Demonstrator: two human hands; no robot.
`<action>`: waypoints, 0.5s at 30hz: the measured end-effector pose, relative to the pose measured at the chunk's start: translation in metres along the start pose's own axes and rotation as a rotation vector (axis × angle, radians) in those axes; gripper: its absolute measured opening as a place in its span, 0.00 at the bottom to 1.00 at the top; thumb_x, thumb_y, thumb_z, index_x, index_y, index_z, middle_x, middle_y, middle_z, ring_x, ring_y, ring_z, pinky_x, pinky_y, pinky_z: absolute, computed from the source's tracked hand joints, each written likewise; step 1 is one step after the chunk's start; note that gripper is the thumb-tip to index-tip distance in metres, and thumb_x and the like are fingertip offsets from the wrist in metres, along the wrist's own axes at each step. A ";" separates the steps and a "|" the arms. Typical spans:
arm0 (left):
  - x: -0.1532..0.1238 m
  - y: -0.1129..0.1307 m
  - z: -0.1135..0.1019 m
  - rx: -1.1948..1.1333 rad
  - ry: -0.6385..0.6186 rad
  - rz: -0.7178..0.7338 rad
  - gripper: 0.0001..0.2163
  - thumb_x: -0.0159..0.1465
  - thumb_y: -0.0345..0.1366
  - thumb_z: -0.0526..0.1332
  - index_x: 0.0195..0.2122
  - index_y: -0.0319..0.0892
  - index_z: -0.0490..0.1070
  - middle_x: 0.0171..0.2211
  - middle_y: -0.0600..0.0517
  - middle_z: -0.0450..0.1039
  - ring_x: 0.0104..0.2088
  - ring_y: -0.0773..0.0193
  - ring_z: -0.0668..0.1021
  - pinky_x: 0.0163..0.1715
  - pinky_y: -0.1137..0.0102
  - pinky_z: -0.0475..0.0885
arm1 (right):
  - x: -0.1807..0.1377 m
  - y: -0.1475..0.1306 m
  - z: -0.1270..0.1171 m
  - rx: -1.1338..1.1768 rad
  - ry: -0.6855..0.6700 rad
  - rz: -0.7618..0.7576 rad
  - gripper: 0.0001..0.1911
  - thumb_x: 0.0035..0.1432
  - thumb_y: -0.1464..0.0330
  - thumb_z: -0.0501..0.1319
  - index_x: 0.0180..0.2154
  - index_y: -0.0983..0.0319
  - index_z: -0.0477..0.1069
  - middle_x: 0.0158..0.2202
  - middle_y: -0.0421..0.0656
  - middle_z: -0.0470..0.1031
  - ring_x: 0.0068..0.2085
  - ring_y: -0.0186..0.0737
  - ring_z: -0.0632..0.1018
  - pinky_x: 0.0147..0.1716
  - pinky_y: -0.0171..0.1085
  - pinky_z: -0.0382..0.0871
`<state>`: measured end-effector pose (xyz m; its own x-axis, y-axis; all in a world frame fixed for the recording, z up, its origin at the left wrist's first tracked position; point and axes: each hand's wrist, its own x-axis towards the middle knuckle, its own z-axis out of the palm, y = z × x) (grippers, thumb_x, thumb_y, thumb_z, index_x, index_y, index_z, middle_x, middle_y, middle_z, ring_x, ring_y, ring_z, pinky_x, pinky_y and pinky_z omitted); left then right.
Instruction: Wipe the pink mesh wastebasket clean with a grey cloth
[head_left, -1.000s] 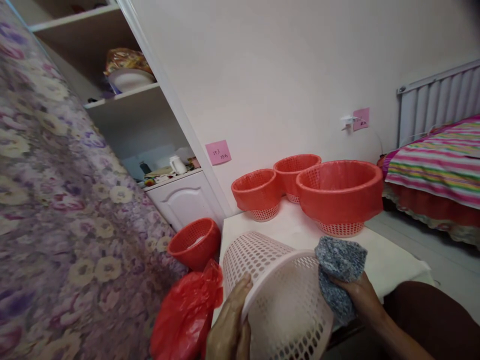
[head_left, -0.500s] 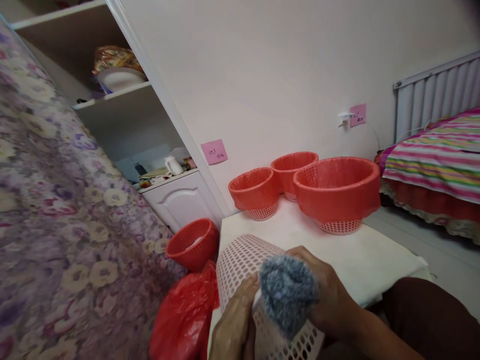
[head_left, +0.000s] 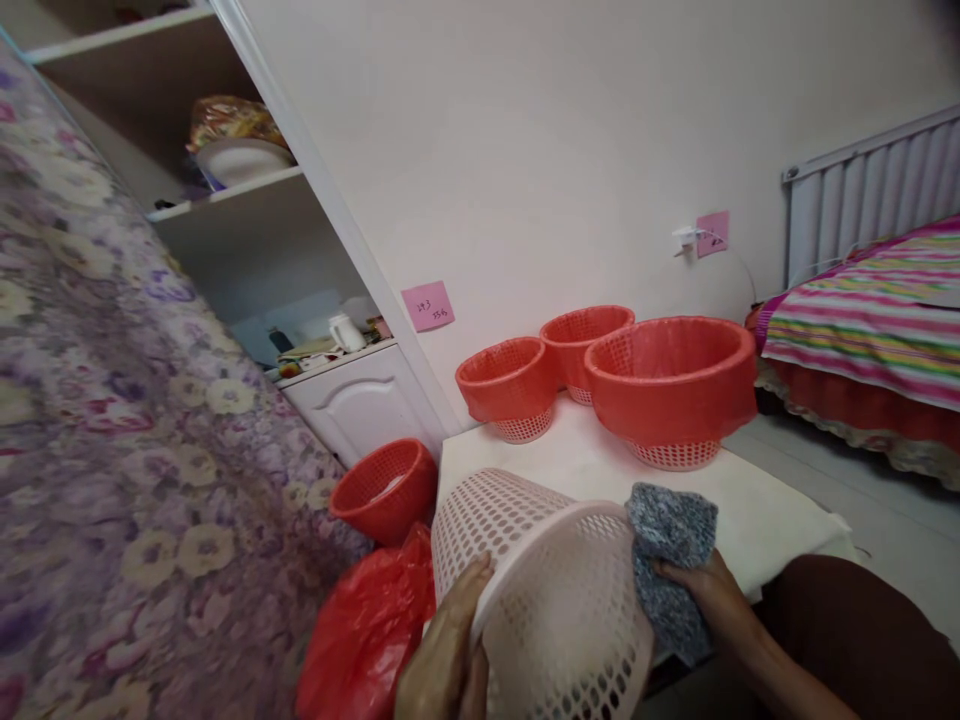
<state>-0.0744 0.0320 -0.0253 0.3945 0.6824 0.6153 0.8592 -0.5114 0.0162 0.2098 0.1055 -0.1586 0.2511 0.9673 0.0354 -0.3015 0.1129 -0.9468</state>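
Basket, pale pink, perforated plastic — lies tipped on its side at the near edge of the white table, mouth turned toward the person, closed base pointing away toward the far wall; its long axis runs from the near rim up and left to the base, roughly level with the tabletop. Left hand clasps the basket's left rim, fingers curled over the wall, steadying it. Right hand is closed around a grey-blue cloth, which now presses against the basket's right rim; half a second ago cloth and hand lay over the top of the basket wall, nearer the left hand, so the cloth has travelled rightward across the outside — a wiping stroke, judged to be one pass among several, with the basket itself barely moved. Red plastic bag sits crumpled just left of the basket, off the table edge. Red basket rests on its side farther left of the basket, beyond the bag. Three bag-lined baskets stand upright behind the basket on the table: small one, middle one, large one. Pink note is stuck on the wall above them.
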 end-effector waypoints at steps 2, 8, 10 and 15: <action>0.003 -0.001 -0.001 -0.035 0.017 -0.003 0.25 0.62 0.28 0.56 0.61 0.49 0.63 0.55 0.52 0.75 0.52 0.62 0.78 0.52 0.71 0.74 | 0.005 -0.028 0.010 -0.117 -0.073 -0.166 0.18 0.43 0.63 0.68 0.40 0.58 0.77 0.41 0.45 0.81 0.49 0.55 0.77 0.55 0.52 0.66; 0.016 0.002 0.005 -0.070 -0.017 0.029 0.24 0.63 0.26 0.55 0.60 0.49 0.64 0.55 0.52 0.74 0.53 0.61 0.77 0.52 0.69 0.74 | -0.013 -0.103 0.051 -0.380 -0.415 -0.569 0.17 0.47 0.76 0.61 0.41 0.59 0.72 0.43 0.45 0.76 0.43 0.45 0.77 0.43 0.42 0.73; 0.021 0.005 0.005 -0.080 -0.038 0.053 0.24 0.64 0.28 0.56 0.61 0.49 0.61 0.57 0.51 0.73 0.54 0.62 0.76 0.53 0.69 0.73 | -0.024 -0.115 0.065 -0.470 -0.470 -0.673 0.15 0.46 0.78 0.58 0.37 0.59 0.71 0.39 0.44 0.74 0.39 0.44 0.76 0.39 0.41 0.72; 0.015 0.001 0.006 -0.072 -0.099 0.079 0.27 0.66 0.31 0.55 0.66 0.46 0.52 0.61 0.48 0.67 0.58 0.63 0.72 0.55 0.70 0.68 | -0.022 -0.112 0.072 -0.413 -0.504 -0.662 0.15 0.45 0.77 0.59 0.37 0.59 0.70 0.39 0.44 0.74 0.40 0.45 0.76 0.40 0.42 0.72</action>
<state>-0.0657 0.0445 -0.0209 0.4933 0.6848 0.5364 0.8001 -0.5991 0.0290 0.1719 0.0880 -0.0303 -0.2039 0.7296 0.6528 0.1361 0.6814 -0.7191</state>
